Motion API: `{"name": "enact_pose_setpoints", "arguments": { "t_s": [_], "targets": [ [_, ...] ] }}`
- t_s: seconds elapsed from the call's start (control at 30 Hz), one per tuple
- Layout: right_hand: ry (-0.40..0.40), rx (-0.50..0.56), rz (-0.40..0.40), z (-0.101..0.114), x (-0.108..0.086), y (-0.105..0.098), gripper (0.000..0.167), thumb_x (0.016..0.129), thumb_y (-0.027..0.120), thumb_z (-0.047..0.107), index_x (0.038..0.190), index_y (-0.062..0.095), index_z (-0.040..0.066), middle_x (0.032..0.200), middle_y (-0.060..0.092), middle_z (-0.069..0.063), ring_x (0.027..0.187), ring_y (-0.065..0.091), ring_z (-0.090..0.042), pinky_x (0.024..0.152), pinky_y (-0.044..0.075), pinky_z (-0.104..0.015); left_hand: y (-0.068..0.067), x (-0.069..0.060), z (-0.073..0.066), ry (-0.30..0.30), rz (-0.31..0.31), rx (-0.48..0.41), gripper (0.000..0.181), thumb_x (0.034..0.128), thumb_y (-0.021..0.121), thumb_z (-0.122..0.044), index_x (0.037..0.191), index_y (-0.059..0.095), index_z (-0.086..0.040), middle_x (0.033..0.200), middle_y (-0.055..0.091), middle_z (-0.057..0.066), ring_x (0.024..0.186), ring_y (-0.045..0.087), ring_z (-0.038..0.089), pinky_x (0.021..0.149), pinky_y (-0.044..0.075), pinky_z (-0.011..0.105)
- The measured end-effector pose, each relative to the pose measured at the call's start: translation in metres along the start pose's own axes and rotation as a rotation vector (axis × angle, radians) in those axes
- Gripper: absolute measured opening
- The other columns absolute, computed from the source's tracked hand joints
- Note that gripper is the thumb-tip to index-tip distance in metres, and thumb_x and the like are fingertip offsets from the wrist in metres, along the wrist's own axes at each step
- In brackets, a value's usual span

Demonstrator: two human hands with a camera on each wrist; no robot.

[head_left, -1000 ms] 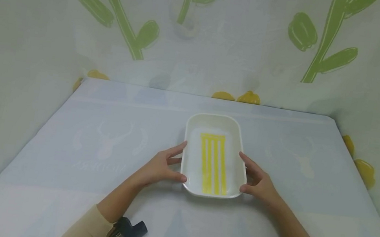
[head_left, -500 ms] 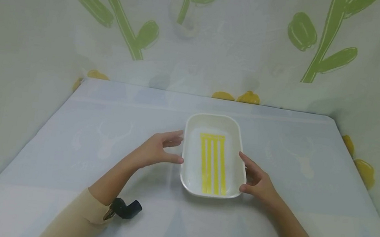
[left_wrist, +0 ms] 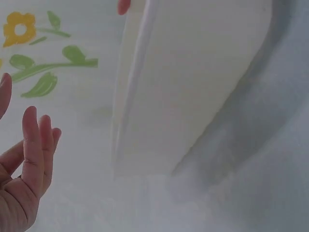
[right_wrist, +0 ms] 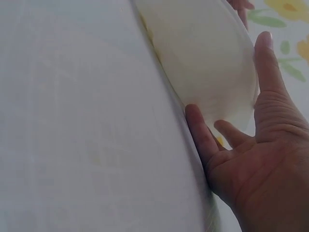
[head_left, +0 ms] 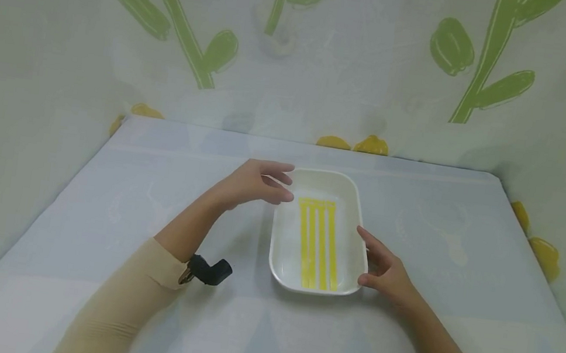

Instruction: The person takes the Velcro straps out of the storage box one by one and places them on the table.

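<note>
A white rectangular dish [head_left: 283, 247] with rounded corners sits on the table, its long side running away from me. Yellow stripes [head_left: 313, 245], joined by a bar at the far end, mark its inside floor. My left hand [head_left: 260, 182] is raised by the dish's far left corner, fingers loosely extended and overlapping the rim in the head view; the left wrist view shows those fingers apart from the dish wall [left_wrist: 193, 87]. On the other side, my right hand [head_left: 387, 271] rests against the dish's right wall, thumb near the front corner. Its fingers look spread in the right wrist view.
A pale, patterned cloth [head_left: 143, 277] covers the table. Walls with printed green leaves [head_left: 451, 47] stand behind and at both sides. Dark wrist devices [head_left: 208, 270] are strapped to both forearms.
My left hand has left the dish's left side, pulled back a little, then risen toward the far left corner. The right hand and dish have stayed put.
</note>
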State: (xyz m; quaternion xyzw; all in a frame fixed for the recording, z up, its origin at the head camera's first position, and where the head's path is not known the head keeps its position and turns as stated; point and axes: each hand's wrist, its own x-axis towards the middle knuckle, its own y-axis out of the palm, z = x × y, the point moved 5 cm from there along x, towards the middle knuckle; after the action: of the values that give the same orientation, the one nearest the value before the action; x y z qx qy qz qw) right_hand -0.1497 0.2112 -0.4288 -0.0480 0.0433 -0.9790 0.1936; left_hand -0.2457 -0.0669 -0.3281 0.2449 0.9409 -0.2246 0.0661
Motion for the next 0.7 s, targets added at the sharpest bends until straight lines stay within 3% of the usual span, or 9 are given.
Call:
{"name": "enact_pose_setpoints", "arguments": {
  "t_s": [0.17, 0.3, 0.43, 0.7],
  "targets": [
    [-0.015, 0.009, 0.006, 0.001, 0.001, -0.001, 0.083, 0.078, 0.078, 0.019, 0.148, 0.033, 0.014, 0.138, 0.047, 0.009, 0.116, 0.052, -0.004, 0.077, 0.055, -0.027, 0.009, 0.021, -0.009, 0.005, 0.033, -0.040, 0.066, 0.0790, 0.077, -0.028, 0.138, 0.049, -0.018, 0.121, 0.061, 0.009, 0.102, 0.065, 0.031, 0.087, 0.053, 0.035],
    [-0.030, 0.017, 0.010, 0.002, 0.000, -0.001, 0.082, 0.078, 0.078, 0.017, 0.147, 0.033, 0.012, 0.134, 0.050, 0.009, 0.114, 0.053, -0.005, 0.077, 0.055, -0.026, 0.022, 0.038, -0.014, 0.000, 0.074, -0.098, 0.061, 0.0814, 0.075, -0.027, 0.137, 0.051, -0.016, 0.123, 0.060, 0.008, 0.109, 0.062, 0.026, 0.089, 0.052, 0.033],
    [-0.018, -0.007, 0.001, 0.001, 0.000, 0.000, 0.081, 0.079, 0.077, 0.015, 0.147, 0.034, 0.014, 0.132, 0.049, 0.012, 0.111, 0.054, -0.005, 0.080, 0.054, -0.025, 0.035, 0.054, -0.016, -0.052, 0.095, -0.131, 0.062, 0.0826, 0.074, -0.028, 0.138, 0.049, -0.015, 0.129, 0.057, 0.006, 0.116, 0.057, 0.019, 0.095, 0.048, 0.033],
    [-0.035, -0.008, 0.009, 0.001, 0.001, 0.001, 0.081, 0.080, 0.076, 0.011, 0.148, 0.032, 0.013, 0.137, 0.046, 0.014, 0.114, 0.054, -0.003, 0.080, 0.054, -0.025, 0.060, 0.076, -0.012, -0.136, 0.110, -0.141, 0.062, 0.0814, 0.075, -0.029, 0.136, 0.051, -0.014, 0.140, 0.049, 0.008, 0.124, 0.051, 0.024, 0.100, 0.044, 0.035]
  ]
}}
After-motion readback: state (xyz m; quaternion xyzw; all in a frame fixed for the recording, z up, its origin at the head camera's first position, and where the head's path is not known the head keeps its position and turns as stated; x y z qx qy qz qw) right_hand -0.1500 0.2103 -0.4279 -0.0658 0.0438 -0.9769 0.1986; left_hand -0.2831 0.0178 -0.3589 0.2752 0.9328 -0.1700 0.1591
